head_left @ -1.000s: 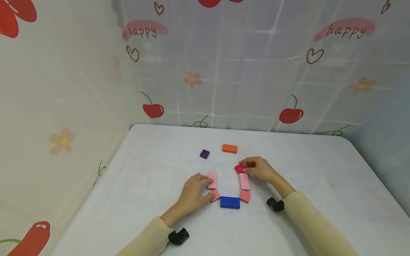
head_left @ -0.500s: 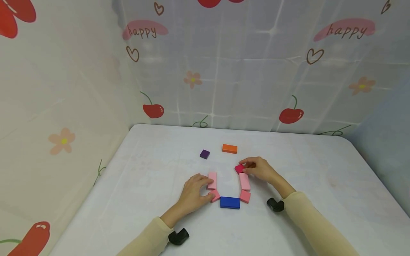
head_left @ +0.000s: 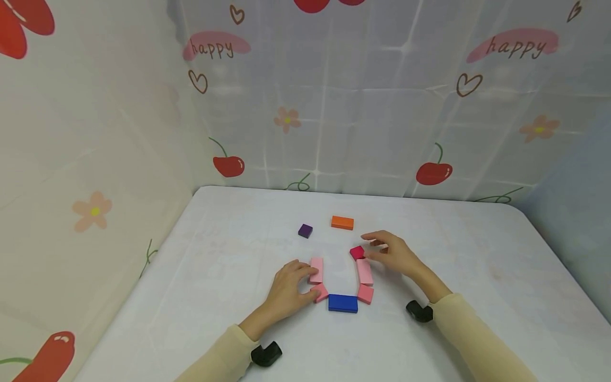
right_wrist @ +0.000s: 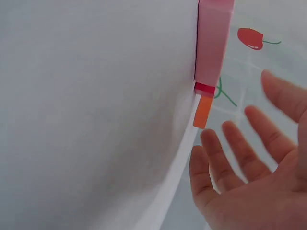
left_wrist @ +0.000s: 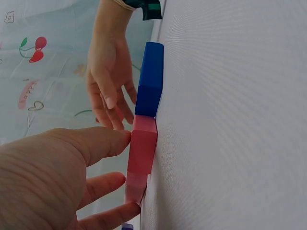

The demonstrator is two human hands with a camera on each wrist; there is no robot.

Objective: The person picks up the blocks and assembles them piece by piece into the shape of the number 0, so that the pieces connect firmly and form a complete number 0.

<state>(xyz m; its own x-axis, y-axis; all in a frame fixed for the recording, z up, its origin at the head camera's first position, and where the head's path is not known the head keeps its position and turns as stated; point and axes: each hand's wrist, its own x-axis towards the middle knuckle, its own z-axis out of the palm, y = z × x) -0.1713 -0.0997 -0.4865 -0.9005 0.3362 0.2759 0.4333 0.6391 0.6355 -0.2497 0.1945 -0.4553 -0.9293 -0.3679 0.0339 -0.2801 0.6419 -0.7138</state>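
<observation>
Pink and blue blocks form a U on the table. My left hand (head_left: 288,289) touches its left side, thumb on the small pink block (head_left: 320,293) and fingertips at the long pink block (head_left: 316,270); the left wrist view shows the thumb against the small pink block (left_wrist: 143,151). The blue block (head_left: 342,303) lies at the near end. Beside the red block (head_left: 357,252), atop the right long pink block's (head_left: 364,271) far end in line, my right hand (head_left: 392,253) has its fingers spread; in the right wrist view the hand (right_wrist: 254,167) holds nothing.
An orange block (head_left: 342,223) and a small purple block (head_left: 305,231) lie farther back on the white table (head_left: 229,233). Another small pink block (head_left: 365,294) stands between the right long pink block and the blue one. A patterned curtain hangs behind.
My right hand has let go of the red block, its fingers spreading and its wrist moving slightly right and nearer. The left hand and the blocks look unmoved.
</observation>
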